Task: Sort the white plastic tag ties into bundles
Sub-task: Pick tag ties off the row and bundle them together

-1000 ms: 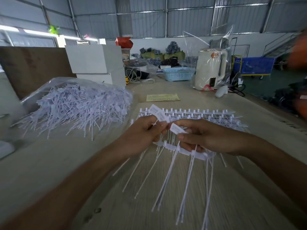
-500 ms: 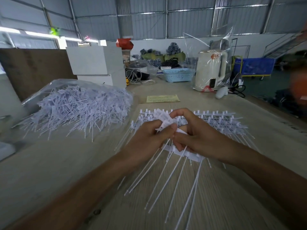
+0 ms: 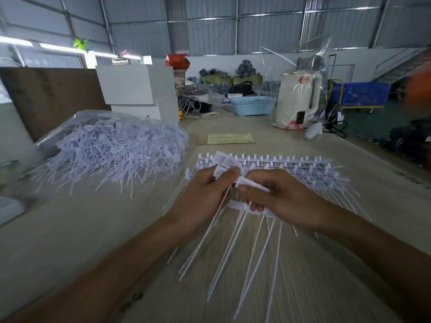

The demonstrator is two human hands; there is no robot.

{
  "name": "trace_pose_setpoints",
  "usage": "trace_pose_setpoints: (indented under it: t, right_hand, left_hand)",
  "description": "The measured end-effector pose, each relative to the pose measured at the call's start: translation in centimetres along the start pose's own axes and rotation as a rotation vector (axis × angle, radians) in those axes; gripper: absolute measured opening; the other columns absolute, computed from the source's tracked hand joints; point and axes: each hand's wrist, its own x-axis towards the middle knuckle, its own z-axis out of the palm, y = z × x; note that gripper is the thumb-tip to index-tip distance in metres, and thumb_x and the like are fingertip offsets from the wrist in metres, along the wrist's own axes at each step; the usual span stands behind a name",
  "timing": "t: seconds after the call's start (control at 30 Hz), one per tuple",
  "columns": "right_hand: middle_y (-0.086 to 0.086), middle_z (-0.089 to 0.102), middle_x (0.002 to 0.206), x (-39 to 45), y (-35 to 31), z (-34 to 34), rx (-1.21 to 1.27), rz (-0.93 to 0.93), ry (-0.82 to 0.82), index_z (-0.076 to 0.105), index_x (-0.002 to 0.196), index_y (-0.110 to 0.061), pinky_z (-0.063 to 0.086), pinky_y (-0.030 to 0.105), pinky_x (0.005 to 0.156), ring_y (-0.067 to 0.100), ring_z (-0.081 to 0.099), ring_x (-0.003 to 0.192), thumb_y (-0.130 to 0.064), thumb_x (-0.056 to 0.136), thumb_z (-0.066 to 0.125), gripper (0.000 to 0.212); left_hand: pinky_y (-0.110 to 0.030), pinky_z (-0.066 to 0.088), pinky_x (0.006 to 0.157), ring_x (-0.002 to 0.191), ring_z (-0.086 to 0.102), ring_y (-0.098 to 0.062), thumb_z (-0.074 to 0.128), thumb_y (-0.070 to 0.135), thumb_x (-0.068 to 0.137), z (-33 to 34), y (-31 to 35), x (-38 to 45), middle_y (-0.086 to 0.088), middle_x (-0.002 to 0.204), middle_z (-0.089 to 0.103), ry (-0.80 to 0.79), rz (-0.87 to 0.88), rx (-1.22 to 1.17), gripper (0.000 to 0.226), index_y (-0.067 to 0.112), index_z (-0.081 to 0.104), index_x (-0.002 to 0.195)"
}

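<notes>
Hands first: my left hand [image 3: 205, 194] pinches a small bunch of tag ties [image 3: 224, 169] by their flat heads, and my right hand [image 3: 275, 194] pinches one tie head [image 3: 247, 184] between thumb and forefinger while its lower fingers [image 3: 255, 207] curl round a strip of joined ties [image 3: 247, 209]. All of this sits just nearer me than the flat row of ties [image 3: 279, 166] on the tabletop [image 3: 93, 229].

My worry is the grip: the bunch is held only at the heads, so a loosened pinch would let the tails fan out and tangle with the row beneath. Pulling too sharply could snap a head off the strip.

The held ties run lengthwise away from the row, heads toward it, thin tails pointing back at me. A bag of loose ties [image 3: 112, 150] lies left of the row.
</notes>
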Motion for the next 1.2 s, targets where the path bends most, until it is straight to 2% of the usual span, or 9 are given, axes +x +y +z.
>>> trace_pose_setpoints:
  t: [0.1, 0.2, 0.33, 0.5, 0.63, 0.77, 0.93, 1.07, 1.2]
  right_hand:
    - [0.003, 0.063, 0.066, 0.1, 0.3, 0.5, -0.045, -0.038, 0.062, 0.066, 0.070, -0.026, 0.045, 0.031, 0.061, 0.017, 0.058, 0.059, -0.018, 0.098, 0.062, 0.029]
    - [0.009, 0.059, 0.063, 0.0, 0.8, 0.9, -0.146, -0.080, 0.103, 0.068, 0.072, -0.012, 0.039, 0.031, 0.056, 0.024, 0.054, 0.057, -0.018, 0.097, 0.064, 0.026]
    - [-0.003, 0.049, 0.056, -0.1, 1.3, 0.8, -0.307, -0.172, 0.129, 0.058, 0.067, -0.011, 0.034, 0.029, 0.051, 0.012, 0.045, 0.048, -0.017, 0.099, 0.062, 0.033]
    - [-0.007, 0.049, 0.061, 0.0, 1.5, 0.9, -0.427, -0.237, 0.130, 0.054, 0.073, -0.019, 0.035, 0.030, 0.053, 0.009, 0.045, 0.052, -0.016, 0.100, 0.060, 0.028]
    - [0.014, 0.062, 0.069, 0.3, 2.2, 0.7, -0.231, -0.070, 0.128, 0.066, 0.083, 0.001, 0.045, 0.039, 0.060, 0.024, 0.058, 0.061, -0.026, 0.100, 0.056, 0.033]
    - [0.019, 0.061, 0.073, 0.2, 2.3, -0.1, -0.068, -0.042, 0.030, 0.068, 0.085, 0.000, 0.046, 0.042, 0.064, 0.033, 0.060, 0.068, -0.024, 0.100, 0.056, 0.031]
    - [0.008, 0.054, 0.059, 0.1, 2.3, -0.5, -0.012, -0.055, -0.053, 0.072, 0.091, -0.002, 0.039, 0.028, 0.058, 0.015, 0.050, 0.055, -0.017, 0.100, 0.055, 0.025]
    - [0.004, 0.044, 0.059, 0.1, 2.9, -0.8, -0.071, -0.008, -0.106, 0.069, 0.089, 0.006, 0.032, 0.023, 0.055, 0.012, 0.041, 0.053, -0.022, 0.100, 0.056, 0.033]
    - [0.005, 0.047, 0.060, 0.0, 2.5, -1.0, -0.102, -0.011, -0.163, 0.074, 0.092, -0.006, 0.031, 0.020, 0.055, 0.007, 0.040, 0.054, -0.020, 0.100, 0.059, 0.023]
  left_hand:
    - [-0.015, 0.036, 0.049, 0.044, 0.049, 0.002, 0.051, 0.034, 0.103, 0.0, -0.2, 0.2, 0.014, 0.050, 0.054, 0.029, 0.022, 0.067, 0.043, 0.030, 0.065, 0.062]
    - [-0.011, 0.034, 0.046, 0.041, 0.046, 0.003, 0.050, 0.034, 0.103, 0.0, -0.3, 0.1, 0.015, 0.047, 0.052, 0.011, -0.019, 0.085, 0.046, 0.031, 0.063, 0.058]
    - [-0.023, 0.029, 0.048, 0.037, 0.039, -0.003, 0.055, 0.038, 0.098, -0.1, -0.6, 0.4, 0.011, 0.044, 0.044, 0.002, -0.155, 0.065, 0.046, 0.022, 0.055, 0.054]
    - [-0.013, 0.024, 0.035, 0.031, 0.032, -0.008, 0.058, 0.040, 0.096, -0.4, -0.5, 0.9, 0.006, 0.041, 0.038, -0.055, -0.284, -0.017, 0.050, 0.021, 0.055, 0.051]
    - [-0.017, 0.027, 0.038, 0.038, 0.036, -0.006, 0.060, 0.050, 0.095, -1.1, -0.4, 0.8, 0.010, 0.048, 0.045, -0.188, -0.162, -0.014, 0.033, 0.028, 0.069, 0.073]
    - [-0.011, 0.034, 0.043, 0.043, 0.045, -0.001, 0.061, 0.022, 0.099, -1.7, -0.5, 1.1, 0.011, 0.054, 0.056, -0.279, 0.010, 0.092, 0.010, 0.016, 0.069, 0.098]
    - [-0.010, 0.038, 0.052, 0.048, 0.057, -0.005, 0.052, 0.011, 0.103, -2.1, -0.6, 1.4, -0.005, 0.061, 0.066, -0.318, 0.125, 0.166, 0.018, 0.005, 0.068, 0.098]
    - [-0.018, 0.035, 0.054, 0.046, 0.044, -0.001, 0.049, 0.014, 0.104, -2.3, -1.4, 1.7, 0.014, 0.052, 0.053, -0.330, 0.141, 0.345, 0.022, 0.008, 0.065, 0.090]
    - [-0.026, 0.035, 0.058, 0.052, 0.044, -0.002, 0.052, 0.017, 0.103, -2.6, -1.0, 1.8, 0.016, 0.056, 0.051, -0.352, 0.152, 0.463, 0.022, 0.017, 0.064, 0.085]
